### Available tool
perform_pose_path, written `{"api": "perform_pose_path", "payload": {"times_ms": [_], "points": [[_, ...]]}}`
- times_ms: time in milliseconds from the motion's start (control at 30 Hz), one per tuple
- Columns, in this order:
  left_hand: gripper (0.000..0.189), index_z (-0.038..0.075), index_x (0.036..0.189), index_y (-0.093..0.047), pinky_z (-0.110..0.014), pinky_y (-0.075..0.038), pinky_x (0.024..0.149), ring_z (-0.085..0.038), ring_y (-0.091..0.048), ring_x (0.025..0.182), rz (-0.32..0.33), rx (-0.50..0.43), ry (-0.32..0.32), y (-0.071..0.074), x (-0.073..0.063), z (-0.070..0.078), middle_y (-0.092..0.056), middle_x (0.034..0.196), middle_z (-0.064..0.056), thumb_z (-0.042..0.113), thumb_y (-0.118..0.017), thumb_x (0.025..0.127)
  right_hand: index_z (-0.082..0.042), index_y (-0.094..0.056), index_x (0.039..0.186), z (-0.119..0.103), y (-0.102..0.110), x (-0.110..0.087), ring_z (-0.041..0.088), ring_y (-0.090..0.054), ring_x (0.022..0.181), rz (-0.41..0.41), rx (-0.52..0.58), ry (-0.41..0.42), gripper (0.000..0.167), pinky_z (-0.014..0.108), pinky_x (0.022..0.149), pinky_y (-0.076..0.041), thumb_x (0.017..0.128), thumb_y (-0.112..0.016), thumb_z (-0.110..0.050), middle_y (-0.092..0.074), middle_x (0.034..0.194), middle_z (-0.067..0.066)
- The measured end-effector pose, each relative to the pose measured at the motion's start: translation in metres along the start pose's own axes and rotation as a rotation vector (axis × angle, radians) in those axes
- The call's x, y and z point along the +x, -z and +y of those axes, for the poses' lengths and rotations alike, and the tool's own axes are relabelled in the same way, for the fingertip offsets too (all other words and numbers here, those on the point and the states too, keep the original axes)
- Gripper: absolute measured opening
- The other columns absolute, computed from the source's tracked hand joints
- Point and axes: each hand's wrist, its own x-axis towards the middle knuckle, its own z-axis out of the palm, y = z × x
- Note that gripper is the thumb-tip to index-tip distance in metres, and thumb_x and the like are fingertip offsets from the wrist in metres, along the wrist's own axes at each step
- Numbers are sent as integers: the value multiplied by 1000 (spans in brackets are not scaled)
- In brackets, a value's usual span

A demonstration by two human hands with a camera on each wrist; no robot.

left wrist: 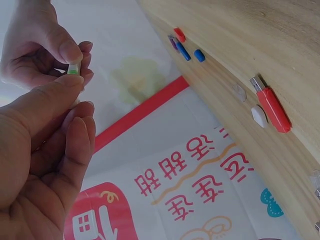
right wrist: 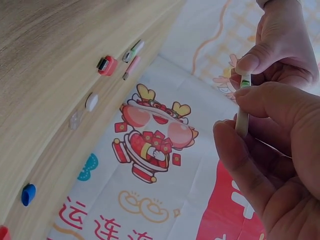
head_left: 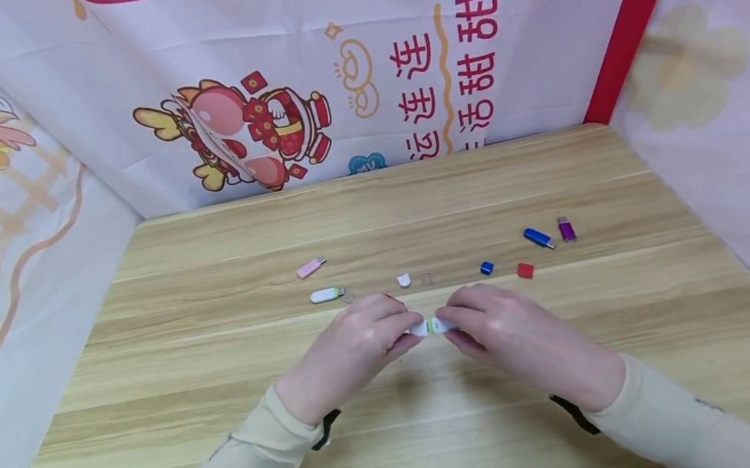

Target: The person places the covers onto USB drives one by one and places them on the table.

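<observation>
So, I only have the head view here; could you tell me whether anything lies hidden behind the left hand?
Observer: Yes, a red USB drive lies on the table there, its metal plug uncovered; the left wrist view shows it whole.
Operator: Thank you. What lies nearest to it?
Observer: A white cap lies close beside its body; a clear cap sits a little further off.
Operator: And how is the held drive gripped?
Observer: In the right wrist view, the right hand pinches the white drive by its body, and the left hand pinches its green-banded end.
</observation>
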Motion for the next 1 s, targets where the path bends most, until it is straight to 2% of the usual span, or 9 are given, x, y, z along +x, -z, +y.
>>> {"api": "perform_pose_path", "payload": {"times_ms": [400, 600, 1000], "points": [[23, 3, 101, -75, -16, -52, 80, -13, -62, 88, -12, 1, 11, 2, 1, 2, -69, 95, -3, 13, -82, 81, -1, -74, 98, -3, 1, 2, 17, -66, 83, -12, -14, 4, 27, 27, 74, -58, 75, -87, -7, -68, 93, 6], [21, 3, 100, -75, -16, -52, 80, -13, -62, 87, -6, 15, -8, 2, 1, 2, -69, 94, -3, 13, -82, 82, -2, -74, 99, -4, 2, 2, 17, -66, 84, -25, -10, -4, 28, 28, 75, -58, 75, -87, -8, -68, 94, 6], [20, 2, 98, -75, -17, -53, 79, -13, -62, 85, 4, 20, -32, 2, 2, 2, -68, 91, -2, 12, -82, 82, -1, -73, 98, -5, 2, 3, 17, -66, 83, -20, -50, 34, 28, 28, 75, -58, 74, -87, -6, -67, 93, 6]]}}
